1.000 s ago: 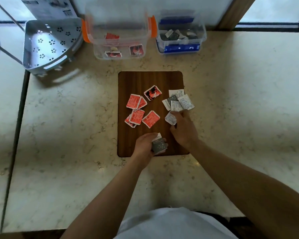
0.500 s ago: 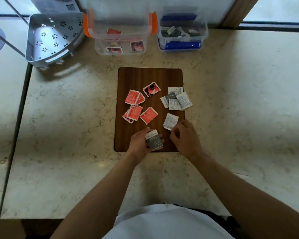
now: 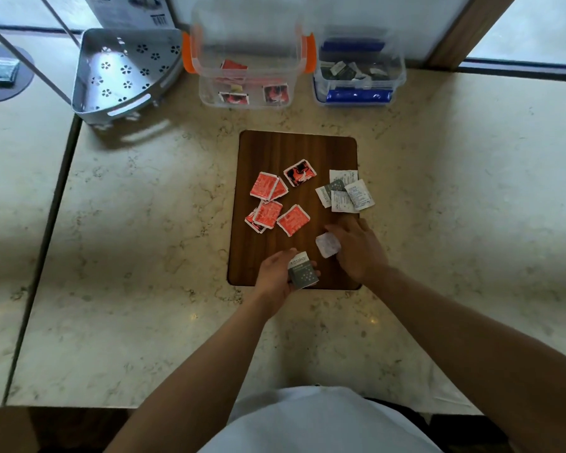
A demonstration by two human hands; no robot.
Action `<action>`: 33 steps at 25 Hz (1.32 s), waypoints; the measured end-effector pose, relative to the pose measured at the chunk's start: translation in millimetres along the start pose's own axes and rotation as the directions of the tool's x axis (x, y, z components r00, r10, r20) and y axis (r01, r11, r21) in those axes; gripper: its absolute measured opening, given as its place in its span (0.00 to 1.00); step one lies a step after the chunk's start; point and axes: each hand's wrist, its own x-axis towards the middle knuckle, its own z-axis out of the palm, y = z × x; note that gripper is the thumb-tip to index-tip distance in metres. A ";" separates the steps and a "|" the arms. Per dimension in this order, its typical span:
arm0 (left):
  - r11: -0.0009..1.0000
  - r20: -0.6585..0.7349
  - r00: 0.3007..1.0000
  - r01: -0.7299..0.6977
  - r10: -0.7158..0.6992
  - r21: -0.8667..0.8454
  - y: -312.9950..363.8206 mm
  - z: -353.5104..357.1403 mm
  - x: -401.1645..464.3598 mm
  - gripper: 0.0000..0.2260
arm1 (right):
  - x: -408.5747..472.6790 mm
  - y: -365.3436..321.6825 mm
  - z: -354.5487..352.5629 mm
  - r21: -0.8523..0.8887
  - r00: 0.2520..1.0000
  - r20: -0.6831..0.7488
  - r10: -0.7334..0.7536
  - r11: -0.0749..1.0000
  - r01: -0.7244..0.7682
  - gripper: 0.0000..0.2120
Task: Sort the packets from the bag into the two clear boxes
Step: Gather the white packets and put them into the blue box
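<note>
While a few packets are already lying in the two clear boxes (image 3: pixel 245 93), my left hand (image 3: pixel 276 276) is gripping a grey-white stack (image 3: pixel 303 271) and my right hand (image 3: pixel 356 248) is pinching a white packet (image 3: pixel 327 245) above the wooden board (image 3: pixel 294 148), where red packets (image 3: pixel 275 204) and white packets (image 3: pixel 345 194) are awaiting sorting.

On the wooden board (image 3: pixel 294 148): 6 red packets (image 3: pixel 293 220) left, 5 white/grey packets (image 3: pixel 343 194) at right edge. Behind board: 2 clear boxes (image 3: pixel 245 60). Left of those: 1 metal basket (image 3: pixel 125 70).
</note>
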 end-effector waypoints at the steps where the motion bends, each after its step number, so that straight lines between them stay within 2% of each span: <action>1: 1.000 0.008 1.000 0.000 0.000 -0.002 0.7 -0.2 0.5 0.14 | -3.4 1.1 1.1 0.037 0.998 -0.010 0.060 0.998 -0.060 0.27; 3: 1.000 0.012 1.000 0.000 0.000 -0.009 1.3 -0.3 1.1 0.15 | -11.2 3.0 3.8 0.193 0.981 0.040 0.188 0.962 -0.192 0.20; 6: 1.000 -0.008 1.000 -0.006 0.006 0.003 0.2 1.0 -0.2 0.15 | -25.6 -0.8 13.2 0.406 0.942 0.134 0.308 0.850 -0.336 0.14; 9: 1.000 -0.021 1.000 -0.012 0.012 0.016 -1.9 1.2 2.4 0.15 | -40.5 -14.6 20.9 0.652 0.896 0.174 0.408 0.634 -0.416 0.17; 10: 1.000 -0.033 0.999 -0.013 0.013 0.019 -2.3 1.2 3.7 0.15 | -44.2 -20.2 21.9 0.699 0.890 0.180 0.420 0.582 -0.416 0.17; 16: 0.999 -0.090 0.996 0.005 0.000 0.054 -2.0 5.7 3.1 0.08 | -53.8 -35.8 22.5 0.784 0.889 0.219 0.403 0.469 -0.406 0.16; 19: 0.997 -0.072 0.997 0.047 -0.042 0.066 0.7 4.4 1.6 0.08 | -55.4 -32.9 19.1 0.811 0.920 0.103 0.379 0.503 -0.298 0.10; 22: 0.987 -0.031 0.995 0.098 -0.095 0.129 4.8 4.7 -1.3 0.17 | -54.1 -30.4 12.6 0.801 0.967 -0.054 0.248 0.589 -0.106 0.11; 25: 0.982 0.070 0.987 0.135 -0.145 0.133 10.8 4.3 -8.4 0.21 | -51.7 -32.4 8.3 0.786 0.993 0.016 0.116 0.612 -0.084 0.12; 28: 0.987 0.165 0.978 0.110 -0.129 0.117 14.7 2.6 -10.4 0.15 | -51.6 -35.3 8.9 0.801 0.994 0.113 0.015 0.591 -0.100 0.14; 29: 0.987 0.175 0.979 0.085 -0.109 0.136 14.8 2.0 -8.9 0.14 | -50.6 -36.5 8.2 0.822 0.992 0.112 0.049 0.557 -0.121 0.15; 31: 0.990 0.173 0.982 0.054 -0.077 0.134 15.1 1.1 -3.8 0.14 | -42.4 -35.9 8.0 0.858 0.975 0.074 0.209 0.484 -0.169 0.20; 33: 0.993 0.139 0.988 0.045 -0.060 0.108 17.5 3.3 -0.2 0.14 | -26.6 -29.2 4.1 0.826 0.926 0.038 0.376 0.509 -0.241 0.19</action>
